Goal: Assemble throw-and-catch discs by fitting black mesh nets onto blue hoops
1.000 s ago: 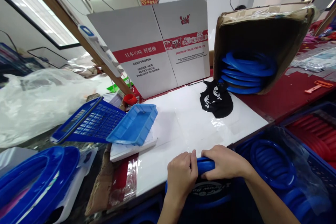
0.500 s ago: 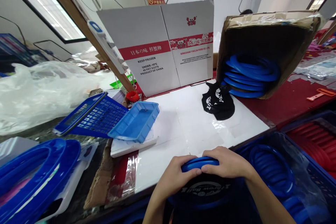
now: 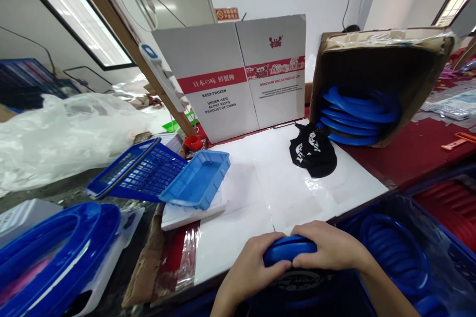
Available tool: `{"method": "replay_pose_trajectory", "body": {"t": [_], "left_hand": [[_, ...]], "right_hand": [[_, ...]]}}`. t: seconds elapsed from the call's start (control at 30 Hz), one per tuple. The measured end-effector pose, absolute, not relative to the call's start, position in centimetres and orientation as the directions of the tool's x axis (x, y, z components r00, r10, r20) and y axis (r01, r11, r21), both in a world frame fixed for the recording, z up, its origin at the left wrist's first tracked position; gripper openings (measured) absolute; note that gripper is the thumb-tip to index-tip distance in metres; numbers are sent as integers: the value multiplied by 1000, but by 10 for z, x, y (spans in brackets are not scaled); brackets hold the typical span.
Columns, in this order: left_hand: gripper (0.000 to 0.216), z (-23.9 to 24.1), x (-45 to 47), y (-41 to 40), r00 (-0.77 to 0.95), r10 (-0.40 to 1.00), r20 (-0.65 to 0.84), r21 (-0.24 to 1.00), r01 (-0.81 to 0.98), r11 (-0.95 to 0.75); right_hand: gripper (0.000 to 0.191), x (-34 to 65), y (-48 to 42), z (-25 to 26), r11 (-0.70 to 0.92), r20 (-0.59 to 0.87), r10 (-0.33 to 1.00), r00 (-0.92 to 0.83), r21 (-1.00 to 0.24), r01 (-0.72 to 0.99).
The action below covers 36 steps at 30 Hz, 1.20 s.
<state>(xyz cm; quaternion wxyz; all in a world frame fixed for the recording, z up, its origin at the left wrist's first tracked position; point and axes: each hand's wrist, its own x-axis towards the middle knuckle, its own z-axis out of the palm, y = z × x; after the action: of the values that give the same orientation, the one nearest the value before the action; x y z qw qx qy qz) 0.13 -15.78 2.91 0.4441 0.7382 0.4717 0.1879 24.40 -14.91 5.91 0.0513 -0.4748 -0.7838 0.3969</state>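
Note:
Both hands grip a blue ring (image 3: 289,251) at the near edge of the white work surface (image 3: 245,198). My left hand (image 3: 255,262) closes on its left side and my right hand (image 3: 329,247) on its right, thumbs almost meeting in front. Below the thumbs, black fabric with white lettering (image 3: 297,282) spans the ring; its lower part is dark and hard to make out. Farther back on the white surface lie black printed fabric pieces (image 3: 316,156), overlapping. Behind them, a cardboard box (image 3: 420,74) on its side holds several stacked blue rings (image 3: 357,109).
To the left are a light blue tray (image 3: 197,181), a dark blue basket (image 3: 139,168) and large blue rings (image 3: 48,257). A printed white carton panel (image 3: 238,79) stands at the back. Crates at right hold blue coiled rings (image 3: 394,252) and red ones (image 3: 449,203).
The view has shifted, so the surroundings sit slightly lower and to the right. The ring has tilted in my hands, and less of the lettering shows.

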Motion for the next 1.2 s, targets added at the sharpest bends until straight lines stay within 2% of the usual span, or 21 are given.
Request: {"method": "replay_pose_trajectory", "body": {"t": [0.3,0.6,0.73,1.03,1.2], "left_hand": [[48,36,7,-156,524,832,-181,828,537,-158],[33,39,20,-150,523,834,-175,758,613,-225],[34,36,18,-143,526,833,-172,762,607,-226],[34,38,17,-140,479,859,-178,775,607,-178],[33,38,17,-140,467,865,-183,771,614,-168]], "right_hand": [[19,235,-162,60,313,-218,830,-513,-580,753],[17,232,-150,55,395,-188,835,-518,-450,801],[16,228,-140,54,428,-177,830,-529,-406,807],[27,222,-119,59,497,-207,766,-609,-412,764],[22,227,-120,59,490,-198,768,-609,-431,758]]}}
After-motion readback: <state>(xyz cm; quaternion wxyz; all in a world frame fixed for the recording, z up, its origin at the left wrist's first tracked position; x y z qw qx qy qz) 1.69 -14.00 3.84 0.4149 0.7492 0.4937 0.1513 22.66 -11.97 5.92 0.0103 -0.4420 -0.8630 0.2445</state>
